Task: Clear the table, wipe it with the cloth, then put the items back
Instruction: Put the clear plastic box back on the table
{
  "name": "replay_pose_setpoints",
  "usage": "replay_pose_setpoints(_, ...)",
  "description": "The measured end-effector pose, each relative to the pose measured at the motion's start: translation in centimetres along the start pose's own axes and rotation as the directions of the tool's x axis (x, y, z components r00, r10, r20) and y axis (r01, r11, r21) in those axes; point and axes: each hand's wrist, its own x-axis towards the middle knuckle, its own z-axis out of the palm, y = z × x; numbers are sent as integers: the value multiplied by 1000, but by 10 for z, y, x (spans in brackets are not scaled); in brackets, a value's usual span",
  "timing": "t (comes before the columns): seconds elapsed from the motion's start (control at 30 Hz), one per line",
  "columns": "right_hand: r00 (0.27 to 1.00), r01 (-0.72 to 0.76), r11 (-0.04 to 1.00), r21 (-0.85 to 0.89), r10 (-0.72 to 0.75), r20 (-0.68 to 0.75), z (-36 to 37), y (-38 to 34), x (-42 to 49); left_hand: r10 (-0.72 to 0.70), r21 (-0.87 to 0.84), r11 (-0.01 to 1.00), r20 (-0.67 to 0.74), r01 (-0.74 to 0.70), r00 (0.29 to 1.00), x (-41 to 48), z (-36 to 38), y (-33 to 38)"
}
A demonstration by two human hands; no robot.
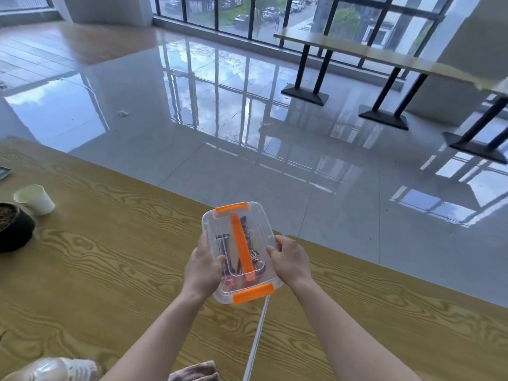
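A clear plastic box (258,229) with orange clips and an orange handle sits above the far edge of the wooden table (110,270). Wrapped snack packets show through its lid. My left hand (202,266) grips its left side and my right hand (291,259) grips its right side. A brownish cloth (196,372) lies bunched at the near edge, partly cut off by the frame. A white paper cup (34,199) stands at the left, next to a dark round pot (13,228).
A clear plastic bottle (52,369) lies at the bottom left corner. A white cable (257,339) runs from under the box toward me. Beyond the table edge is glossy tiled floor, with other tables on black legs (310,70) at the right.
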Motion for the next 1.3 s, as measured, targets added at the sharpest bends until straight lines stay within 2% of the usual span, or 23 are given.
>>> replay_pose_setpoints(0.3,975,-174,982,79,182,-125,-37,76,-104,99,1,995,251,-103,963,-69,52,17)
replay_pose_setpoints(0.5,906,-325,930,172,359,-225,-44,118,-173,141,28,985,464,-173,875,-107,84,27)
replay_pose_setpoints(0.67,836,-413,877,245,472,-281,-39,141,-221,158,58,971,568,-231,808,-138,100,34)
replay_pose_setpoints(1.0,723,-481,786,388,606,-332,-35,192,-283,183,69,943,709,-325,681,-185,140,58)
replay_pose_setpoints(1.13,670,-497,752,433,649,-359,-40,212,-297,169,111,927,730,-359,662,-198,160,60)
replay_pose_setpoints(1.3,642,-477,744,468,659,-392,-54,231,-314,184,77,930,747,-359,638,-219,181,72)
